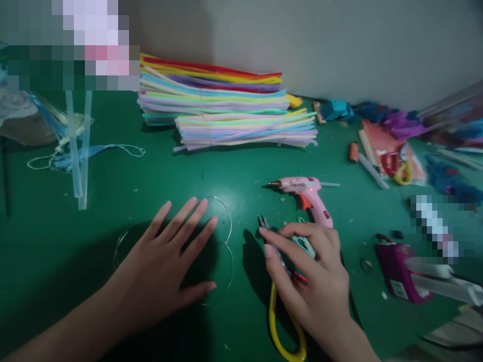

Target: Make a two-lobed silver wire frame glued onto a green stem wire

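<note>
My left hand is spread palm down, fingers apart, over a thin wire bent into rounded loops. The wire lies on the green table, its curves showing beyond my fingertips and left of the hand; the part below the palm is hidden. My right hand has thumb and fingers closed round the pliers. The small metal jaws point away from me, and one yellow handle loops out below the hand. Just beyond it lies a pink hot glue gun with a lit red light and a glue stick in its back.
Bundles of coloured pipe cleaners lie at the back. Clear glue sticks and a blue tassel are at left. Scissors, an orange thread spool and a purple power strip with plugs sit at right.
</note>
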A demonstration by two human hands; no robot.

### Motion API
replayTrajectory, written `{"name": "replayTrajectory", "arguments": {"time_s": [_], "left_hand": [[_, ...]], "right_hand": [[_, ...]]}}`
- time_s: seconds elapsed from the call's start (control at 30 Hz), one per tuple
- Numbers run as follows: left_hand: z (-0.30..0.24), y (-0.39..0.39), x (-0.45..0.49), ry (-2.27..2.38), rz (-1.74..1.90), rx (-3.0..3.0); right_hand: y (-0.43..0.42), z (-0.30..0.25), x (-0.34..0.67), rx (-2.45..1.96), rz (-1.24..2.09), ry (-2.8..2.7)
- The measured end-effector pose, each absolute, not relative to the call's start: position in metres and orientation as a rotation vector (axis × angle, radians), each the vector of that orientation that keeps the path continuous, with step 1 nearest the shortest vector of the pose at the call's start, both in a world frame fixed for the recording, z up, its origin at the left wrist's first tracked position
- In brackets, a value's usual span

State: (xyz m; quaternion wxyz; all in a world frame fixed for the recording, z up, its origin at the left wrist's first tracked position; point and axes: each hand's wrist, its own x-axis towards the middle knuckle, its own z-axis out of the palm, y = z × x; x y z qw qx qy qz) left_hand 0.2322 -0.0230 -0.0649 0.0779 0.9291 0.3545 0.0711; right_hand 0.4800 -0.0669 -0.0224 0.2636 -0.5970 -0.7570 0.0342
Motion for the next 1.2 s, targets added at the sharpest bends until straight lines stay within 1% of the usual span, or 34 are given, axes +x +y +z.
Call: {"name": "replayTrajectory", "arguments": {"time_s": [0.17,0.27,0.5,0.6,0.83,1.03,1.2], "left_hand": [[-0.064,-0.023,0.232,1.068,0.222,2.771],[-0.065,-0.023,0.233,1.076,0.239,2.761],[-0.065,-0.024,0.231,1.075,0.232,2.758],[-0.065,-0.024,0.23,1.063,0.231,2.778],[-0.066,-0.023,0.231,1.05,0.237,2.798],[-0.065,-0.024,0.231,1.051,0.235,2.796],[-0.064,-0.024,0.231,1.053,0.227,2.799]], "right_hand": [[-0.065,-0.024,0.475,-1.599,0.235,-2.115],[-0.058,-0.023,0.471,-1.598,0.265,-2.204],[-0.047,-0.03,0.458,-1.643,0.091,-2.373],[-0.05,-0.029,0.461,-1.601,0.08,-2.381],[-0.062,-0.023,0.461,-1.534,0.219,-2.265],[-0.074,-0.03,0.455,-1.561,0.459,-2.181],[-0.08,-0.034,0.456,-1.575,0.476,-2.113]]}}
